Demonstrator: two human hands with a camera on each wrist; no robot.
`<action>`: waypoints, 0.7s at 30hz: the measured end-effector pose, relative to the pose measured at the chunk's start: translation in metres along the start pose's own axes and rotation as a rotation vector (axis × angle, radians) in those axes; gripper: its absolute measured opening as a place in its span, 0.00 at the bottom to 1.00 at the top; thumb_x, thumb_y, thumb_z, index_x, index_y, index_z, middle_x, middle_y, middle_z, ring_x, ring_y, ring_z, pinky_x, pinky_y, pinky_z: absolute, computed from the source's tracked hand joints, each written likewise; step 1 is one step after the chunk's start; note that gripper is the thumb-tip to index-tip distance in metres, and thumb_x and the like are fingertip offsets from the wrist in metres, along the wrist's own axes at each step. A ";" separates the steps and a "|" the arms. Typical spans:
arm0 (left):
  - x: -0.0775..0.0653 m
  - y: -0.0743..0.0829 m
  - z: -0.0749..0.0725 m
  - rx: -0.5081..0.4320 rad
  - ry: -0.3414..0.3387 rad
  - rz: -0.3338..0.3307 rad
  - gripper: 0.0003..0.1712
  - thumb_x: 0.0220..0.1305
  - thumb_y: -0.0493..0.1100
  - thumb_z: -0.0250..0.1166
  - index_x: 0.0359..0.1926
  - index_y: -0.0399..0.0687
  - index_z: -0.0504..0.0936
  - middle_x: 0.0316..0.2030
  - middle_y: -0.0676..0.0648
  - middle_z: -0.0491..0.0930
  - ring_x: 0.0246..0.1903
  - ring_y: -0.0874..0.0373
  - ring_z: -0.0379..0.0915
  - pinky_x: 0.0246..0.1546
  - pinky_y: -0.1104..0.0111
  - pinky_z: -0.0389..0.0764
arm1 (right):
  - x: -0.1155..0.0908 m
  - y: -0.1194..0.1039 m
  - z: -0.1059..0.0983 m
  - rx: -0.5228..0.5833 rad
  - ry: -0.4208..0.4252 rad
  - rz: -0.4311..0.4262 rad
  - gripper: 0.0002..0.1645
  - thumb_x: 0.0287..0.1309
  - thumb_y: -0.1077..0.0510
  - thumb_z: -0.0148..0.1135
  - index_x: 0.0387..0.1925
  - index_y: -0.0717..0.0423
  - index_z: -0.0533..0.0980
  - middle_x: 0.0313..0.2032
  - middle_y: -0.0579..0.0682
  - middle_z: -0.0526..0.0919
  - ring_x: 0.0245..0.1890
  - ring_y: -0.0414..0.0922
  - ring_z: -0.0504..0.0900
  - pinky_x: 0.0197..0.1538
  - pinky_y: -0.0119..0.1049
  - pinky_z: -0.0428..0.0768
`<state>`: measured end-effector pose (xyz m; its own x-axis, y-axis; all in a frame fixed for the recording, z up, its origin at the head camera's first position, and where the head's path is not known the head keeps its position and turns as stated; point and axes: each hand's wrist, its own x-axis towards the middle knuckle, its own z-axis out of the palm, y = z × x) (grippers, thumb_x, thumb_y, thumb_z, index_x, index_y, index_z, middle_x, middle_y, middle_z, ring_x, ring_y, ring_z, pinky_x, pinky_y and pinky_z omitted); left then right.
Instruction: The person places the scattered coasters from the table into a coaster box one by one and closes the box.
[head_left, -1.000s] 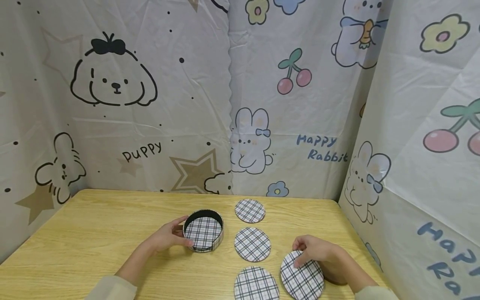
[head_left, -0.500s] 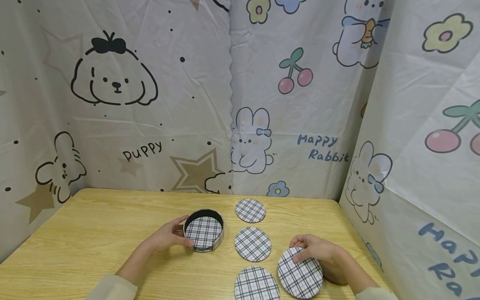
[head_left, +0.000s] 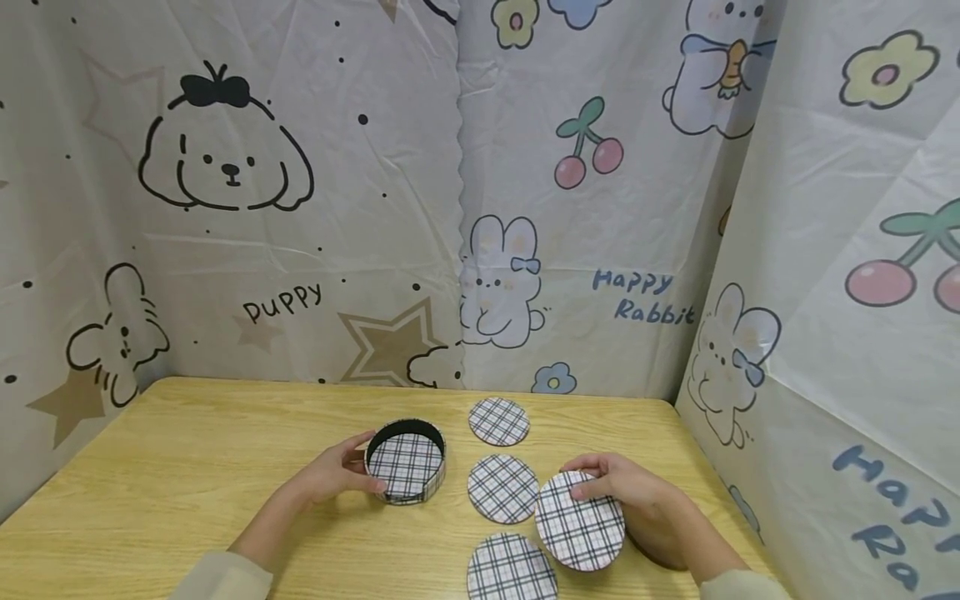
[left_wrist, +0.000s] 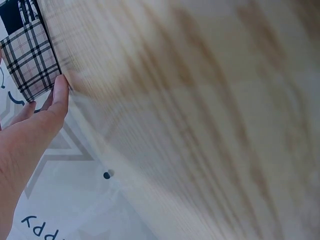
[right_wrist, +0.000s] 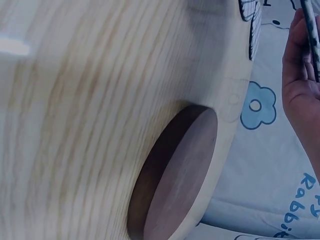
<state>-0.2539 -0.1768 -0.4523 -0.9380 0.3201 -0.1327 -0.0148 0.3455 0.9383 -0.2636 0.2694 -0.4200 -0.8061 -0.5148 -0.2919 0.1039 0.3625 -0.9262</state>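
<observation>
A round plaid coaster holder [head_left: 435, 485] with a black lining stands on the table, a plaid coaster [head_left: 406, 465] lying inside. My left hand [head_left: 330, 477] holds the holder's left side between thumb and fingers; the left wrist view shows its fingertips against the plaid wall [left_wrist: 32, 62]. Between thumb and fingers, my right hand [head_left: 633, 487] pinches a plaid coaster [head_left: 580, 529], raised and tilted above the table. From the right wrist, that coaster appears edge-on [right_wrist: 311, 35]. Three more coasters lie in a column between the hands: far [head_left: 498, 422], middle [head_left: 503, 489] and near [head_left: 512, 571].
Beneath the right forearm sits a dark brown round, flat-topped object [right_wrist: 182, 175], mostly hidden by the arm in the head view. The light wood table [head_left: 225, 450] ends at printed cloth hangings [head_left: 375, 208] behind and to the right.
My right hand has lifted the pinched coaster and carried it left and away from me, toward the middle coaster. The left hand and the holder have stayed put.
</observation>
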 end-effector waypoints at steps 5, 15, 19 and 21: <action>0.000 -0.001 0.000 0.007 0.000 0.002 0.57 0.48 0.44 0.74 0.71 0.36 0.48 0.59 0.26 0.66 0.55 0.41 0.71 0.57 0.52 0.73 | 0.003 -0.005 0.006 0.044 0.031 -0.001 0.32 0.54 0.57 0.65 0.58 0.66 0.67 0.40 0.49 0.85 0.37 0.43 0.83 0.42 0.35 0.81; -0.001 0.001 0.001 0.001 0.011 -0.011 0.57 0.47 0.43 0.74 0.71 0.37 0.48 0.60 0.26 0.66 0.55 0.43 0.71 0.57 0.52 0.73 | 0.014 -0.013 0.016 0.094 0.049 -0.051 0.33 0.55 0.58 0.64 0.58 0.70 0.65 0.38 0.46 0.85 0.37 0.41 0.83 0.41 0.33 0.82; 0.000 0.000 0.000 0.000 -0.001 -0.004 0.57 0.48 0.43 0.74 0.71 0.37 0.47 0.60 0.26 0.65 0.55 0.44 0.71 0.57 0.53 0.73 | 0.020 -0.014 0.021 0.119 0.043 -0.067 0.34 0.56 0.58 0.64 0.60 0.70 0.64 0.40 0.47 0.85 0.39 0.41 0.83 0.43 0.33 0.81; 0.001 -0.001 -0.001 0.007 -0.009 0.002 0.58 0.48 0.44 0.74 0.71 0.36 0.47 0.60 0.25 0.65 0.55 0.44 0.71 0.57 0.53 0.73 | 0.023 -0.015 0.024 0.130 0.036 -0.075 0.35 0.56 0.58 0.63 0.60 0.71 0.63 0.41 0.47 0.84 0.39 0.41 0.83 0.43 0.33 0.81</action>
<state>-0.2548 -0.1779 -0.4528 -0.9349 0.3289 -0.1336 -0.0103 0.3510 0.9363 -0.2699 0.2337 -0.4189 -0.8343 -0.5079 -0.2143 0.1155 0.2190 -0.9689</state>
